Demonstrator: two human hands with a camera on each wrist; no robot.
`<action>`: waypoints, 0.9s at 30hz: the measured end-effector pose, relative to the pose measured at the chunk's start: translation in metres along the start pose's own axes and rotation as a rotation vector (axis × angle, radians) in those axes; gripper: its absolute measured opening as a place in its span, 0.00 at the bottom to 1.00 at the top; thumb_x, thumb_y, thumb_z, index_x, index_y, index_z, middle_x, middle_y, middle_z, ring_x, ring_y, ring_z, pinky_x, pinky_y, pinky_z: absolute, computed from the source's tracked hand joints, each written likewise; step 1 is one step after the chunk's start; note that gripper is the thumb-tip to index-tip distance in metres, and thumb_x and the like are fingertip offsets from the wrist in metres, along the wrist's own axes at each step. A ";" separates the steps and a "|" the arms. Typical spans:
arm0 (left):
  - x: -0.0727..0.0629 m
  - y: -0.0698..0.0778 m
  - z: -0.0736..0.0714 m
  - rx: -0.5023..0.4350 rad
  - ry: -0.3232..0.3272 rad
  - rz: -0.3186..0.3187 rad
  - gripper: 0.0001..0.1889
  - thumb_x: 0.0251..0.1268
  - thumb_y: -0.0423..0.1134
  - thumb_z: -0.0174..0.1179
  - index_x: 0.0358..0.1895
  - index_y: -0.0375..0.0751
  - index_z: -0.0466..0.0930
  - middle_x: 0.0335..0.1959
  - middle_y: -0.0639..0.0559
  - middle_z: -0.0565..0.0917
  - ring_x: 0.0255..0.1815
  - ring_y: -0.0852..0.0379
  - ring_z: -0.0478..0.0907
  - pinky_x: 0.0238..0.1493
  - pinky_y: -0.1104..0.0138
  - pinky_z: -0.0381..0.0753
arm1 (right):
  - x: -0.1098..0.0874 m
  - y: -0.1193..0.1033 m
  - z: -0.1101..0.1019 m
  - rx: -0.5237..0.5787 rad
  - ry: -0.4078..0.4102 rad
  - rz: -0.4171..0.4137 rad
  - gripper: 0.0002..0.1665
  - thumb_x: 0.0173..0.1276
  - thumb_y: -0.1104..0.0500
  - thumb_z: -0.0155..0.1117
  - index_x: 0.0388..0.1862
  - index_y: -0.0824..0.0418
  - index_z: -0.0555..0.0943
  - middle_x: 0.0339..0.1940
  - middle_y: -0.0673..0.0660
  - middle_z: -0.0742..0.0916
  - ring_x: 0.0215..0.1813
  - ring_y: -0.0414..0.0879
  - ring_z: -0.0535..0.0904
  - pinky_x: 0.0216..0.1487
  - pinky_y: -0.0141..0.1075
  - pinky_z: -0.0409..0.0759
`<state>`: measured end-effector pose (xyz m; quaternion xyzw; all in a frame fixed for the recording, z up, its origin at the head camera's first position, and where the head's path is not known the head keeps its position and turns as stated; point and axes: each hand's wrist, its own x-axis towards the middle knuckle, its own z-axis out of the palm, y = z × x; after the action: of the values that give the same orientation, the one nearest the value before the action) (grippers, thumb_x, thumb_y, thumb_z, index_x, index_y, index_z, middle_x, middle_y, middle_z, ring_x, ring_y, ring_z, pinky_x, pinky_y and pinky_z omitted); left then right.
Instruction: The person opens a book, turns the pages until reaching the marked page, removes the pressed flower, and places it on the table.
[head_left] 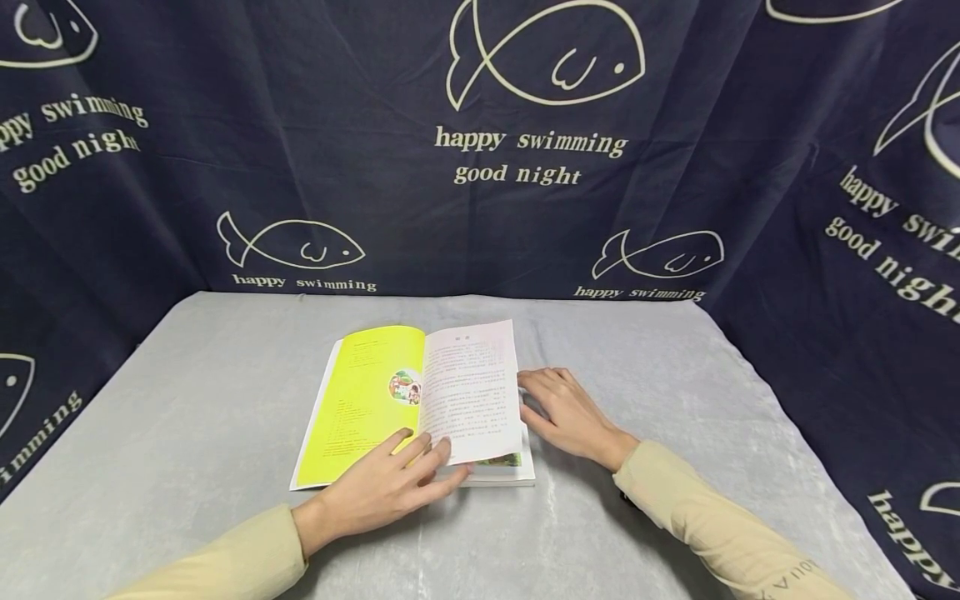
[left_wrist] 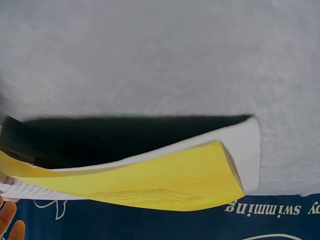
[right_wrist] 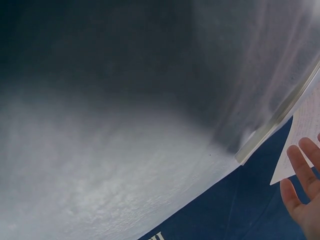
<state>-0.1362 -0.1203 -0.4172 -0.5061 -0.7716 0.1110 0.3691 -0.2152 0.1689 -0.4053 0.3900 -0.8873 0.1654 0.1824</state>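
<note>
Watching remotely, I see the open book [head_left: 352,417] at mid-frame; its lifted page [head_left: 472,375] runs lengthways up-frame; left hand [head_left: 386,483], fingers spread, overlaps its lower left; right hand [head_left: 573,417], fingers apart, is nearer its right-side free edge.

The book [head_left: 422,408] is made of paper: its yellow page [head_left: 352,408] is seen as smooth, its white page [head_left: 472,383] as thin and matt. The bench [head_left: 187,433] is covered in mottled, finely textured, cloth-like material. The curtain [head_left: 360,150] and sleeves [head_left: 682,492] are made of creased, matt cloth.
</note>
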 end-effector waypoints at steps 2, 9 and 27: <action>0.000 0.000 0.000 0.000 0.015 -0.009 0.21 0.67 0.36 0.36 0.61 0.52 0.66 0.48 0.48 0.74 0.42 0.51 0.75 0.39 0.62 0.76 | 0.000 0.000 0.000 0.002 -0.006 -0.005 0.21 0.64 0.53 0.51 0.53 0.61 0.76 0.51 0.57 0.82 0.54 0.48 0.76 0.56 0.43 0.68; 0.000 0.001 0.001 0.019 0.042 -0.032 0.20 0.66 0.37 0.37 0.60 0.50 0.67 0.48 0.49 0.75 0.42 0.51 0.75 0.41 0.61 0.76 | -0.001 0.000 0.001 0.001 -0.036 0.004 0.20 0.66 0.53 0.50 0.53 0.60 0.76 0.50 0.55 0.82 0.54 0.47 0.76 0.56 0.43 0.68; -0.001 -0.001 -0.003 0.107 0.035 0.007 0.19 0.69 0.36 0.33 0.57 0.47 0.68 0.55 0.49 0.74 0.49 0.52 0.76 0.45 0.59 0.77 | -0.005 0.000 0.001 -0.011 -0.108 -0.017 0.24 0.66 0.48 0.52 0.55 0.60 0.75 0.52 0.55 0.82 0.55 0.49 0.75 0.57 0.46 0.68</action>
<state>-0.1345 -0.1220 -0.4145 -0.4900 -0.7562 0.1446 0.4088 -0.2125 0.1715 -0.4085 0.4048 -0.8935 0.1377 0.1376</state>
